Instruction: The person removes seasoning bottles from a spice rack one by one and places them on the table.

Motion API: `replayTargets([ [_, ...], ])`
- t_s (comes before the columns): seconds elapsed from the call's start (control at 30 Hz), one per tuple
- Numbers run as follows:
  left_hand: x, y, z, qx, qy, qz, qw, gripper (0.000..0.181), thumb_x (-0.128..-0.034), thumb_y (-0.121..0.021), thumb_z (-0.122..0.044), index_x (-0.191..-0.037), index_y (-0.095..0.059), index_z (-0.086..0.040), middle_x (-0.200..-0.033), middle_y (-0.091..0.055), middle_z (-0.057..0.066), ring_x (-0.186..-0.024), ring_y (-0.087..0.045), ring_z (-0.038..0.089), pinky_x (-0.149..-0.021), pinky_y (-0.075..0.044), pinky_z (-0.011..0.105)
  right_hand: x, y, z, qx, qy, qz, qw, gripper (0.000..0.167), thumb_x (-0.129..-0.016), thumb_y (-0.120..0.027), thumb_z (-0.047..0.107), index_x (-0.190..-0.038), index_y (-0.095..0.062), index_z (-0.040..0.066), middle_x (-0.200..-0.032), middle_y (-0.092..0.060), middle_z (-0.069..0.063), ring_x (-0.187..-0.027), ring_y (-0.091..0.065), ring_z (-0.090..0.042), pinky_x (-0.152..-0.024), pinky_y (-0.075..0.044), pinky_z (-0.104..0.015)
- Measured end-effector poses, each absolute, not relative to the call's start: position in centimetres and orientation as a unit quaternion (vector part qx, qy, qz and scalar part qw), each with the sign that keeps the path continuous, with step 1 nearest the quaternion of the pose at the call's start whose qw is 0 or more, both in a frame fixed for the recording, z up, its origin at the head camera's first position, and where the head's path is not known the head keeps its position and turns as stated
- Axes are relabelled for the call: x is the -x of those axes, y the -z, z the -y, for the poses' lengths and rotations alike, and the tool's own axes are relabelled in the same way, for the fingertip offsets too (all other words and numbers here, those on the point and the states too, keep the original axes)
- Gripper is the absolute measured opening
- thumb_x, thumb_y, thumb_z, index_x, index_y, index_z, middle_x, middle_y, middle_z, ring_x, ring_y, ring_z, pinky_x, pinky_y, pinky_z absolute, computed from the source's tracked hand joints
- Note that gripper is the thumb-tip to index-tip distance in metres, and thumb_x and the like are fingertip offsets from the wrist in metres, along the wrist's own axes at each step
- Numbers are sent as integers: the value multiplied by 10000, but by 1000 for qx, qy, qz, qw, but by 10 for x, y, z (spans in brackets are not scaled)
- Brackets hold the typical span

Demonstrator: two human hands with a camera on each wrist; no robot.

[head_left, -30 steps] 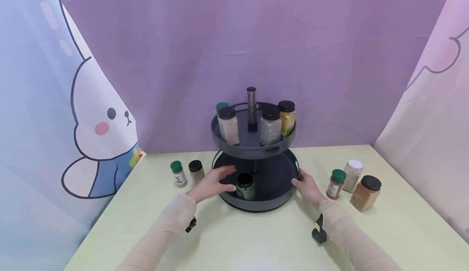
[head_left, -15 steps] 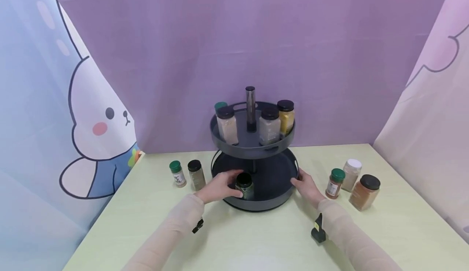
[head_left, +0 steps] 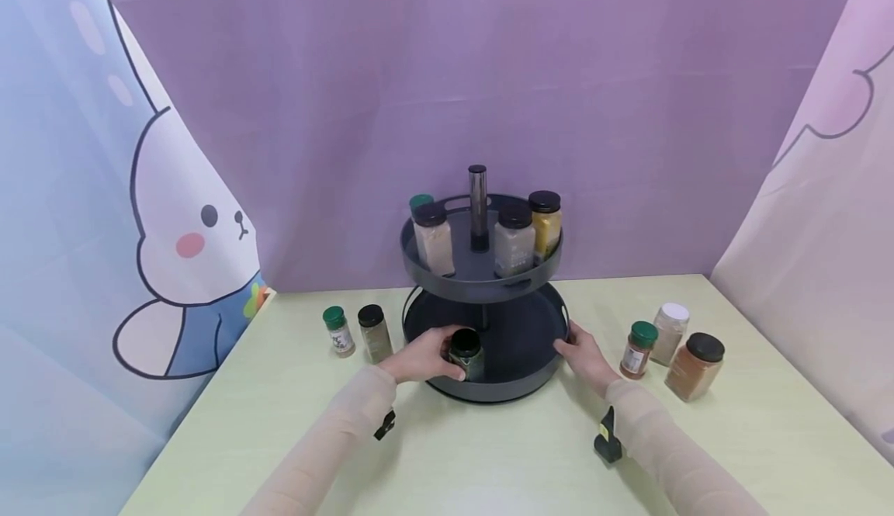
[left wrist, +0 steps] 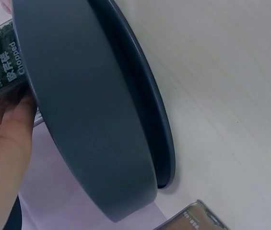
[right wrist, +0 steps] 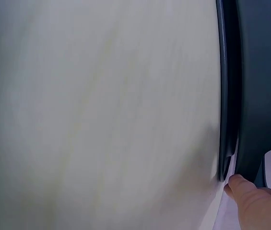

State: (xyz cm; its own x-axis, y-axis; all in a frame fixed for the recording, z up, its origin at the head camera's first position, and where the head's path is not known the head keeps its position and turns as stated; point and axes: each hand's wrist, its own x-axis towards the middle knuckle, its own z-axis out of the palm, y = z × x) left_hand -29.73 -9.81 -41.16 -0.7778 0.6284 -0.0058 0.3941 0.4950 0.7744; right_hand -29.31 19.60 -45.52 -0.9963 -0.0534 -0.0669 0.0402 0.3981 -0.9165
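Observation:
A dark jar with green contents point(head_left: 467, 357) stands on the lower tier point(head_left: 520, 345) of a black two-tier round rack. My left hand point(head_left: 424, 354) has its thumb and fingers around that jar; in the left wrist view the jar point(left wrist: 5, 64) sits between thumb and fingers point(left wrist: 10, 115), partly hidden by the tier's wall point(left wrist: 82, 105). At the lower tier's right side, my right hand point(head_left: 587, 357) grips the rim, and in the right wrist view the thumb of this hand point(right wrist: 262, 206) lies against the wall near a handle cutout.
Several jars stand on the upper tier point(head_left: 482, 291). Left of the rack are a green-capped jar point(head_left: 340, 334) and a black-capped jar point(head_left: 375, 335). To the right stand a green-capped jar point(head_left: 637, 351), a white-capped jar point(head_left: 669, 335) and an orange-brown jar point(head_left: 694, 368).
My left hand has moved right and closed around the dark jar on the lower tier. The right hand has stayed at the rim.

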Motion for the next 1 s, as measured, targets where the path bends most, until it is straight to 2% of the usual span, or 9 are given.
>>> replayTargets([
  [1.0, 300, 411, 96, -306, -374, -865, 137, 620, -717, -775, -123, -1270, -496, -93, -1166, -583, 34, -947, -579, 138, -828, -486, 299, 295, 456, -197, 3, 546, -837, 39, 594, -939, -394, 90, -1418, -107, -113, -1425, -246, -327, -1328, -261, -415, -1099, -262, -483],
])
